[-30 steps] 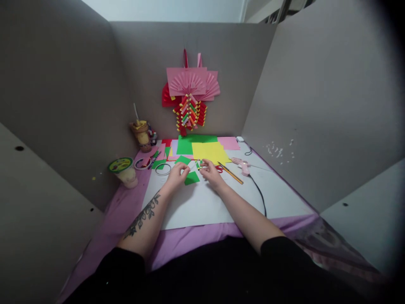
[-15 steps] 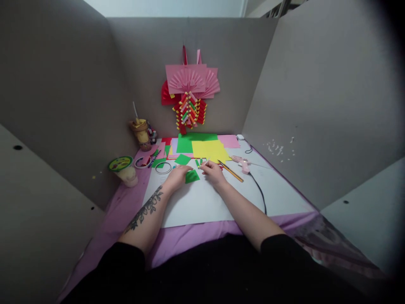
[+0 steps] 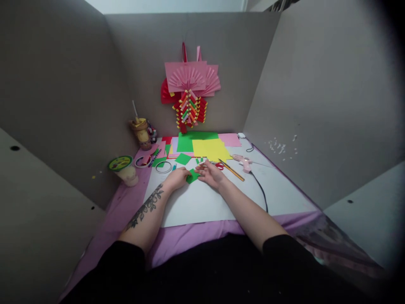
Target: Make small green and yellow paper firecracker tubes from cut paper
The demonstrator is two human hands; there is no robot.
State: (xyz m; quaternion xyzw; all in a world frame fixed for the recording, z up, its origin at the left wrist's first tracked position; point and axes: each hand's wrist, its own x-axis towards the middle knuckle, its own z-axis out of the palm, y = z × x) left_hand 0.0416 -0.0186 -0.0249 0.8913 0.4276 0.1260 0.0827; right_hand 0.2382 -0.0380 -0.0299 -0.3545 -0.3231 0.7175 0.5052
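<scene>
Between my hands is a small green paper square point(image 3: 193, 176). My left hand point(image 3: 179, 177) pinches its left edge. My right hand point(image 3: 211, 174) is at the square's right side, with a thin white stick point(image 3: 202, 163) between its fingers. Small green rolled pieces point(image 3: 199, 160) lie just beyond my right hand. Another green square point(image 3: 183, 158) rests on the white board behind my left hand. Red-handled scissors point(image 3: 219, 166) lie partly hidden beside my right hand.
A pink glue gun point(image 3: 246, 164) with a black cord and a pencil point(image 3: 232, 171) lie to the right. Yellow paper point(image 3: 210, 149) is at the back. On the left stand a lidded cup point(image 3: 128, 173), a tape roll point(image 3: 143, 161) and a metal ring point(image 3: 163, 167). Paper decorations point(image 3: 190, 80) hang behind.
The green square has turned and shifted slightly, with its left edge now in my left hand's fingers. My right hand has moved nearer to it and its fingers have spread more.
</scene>
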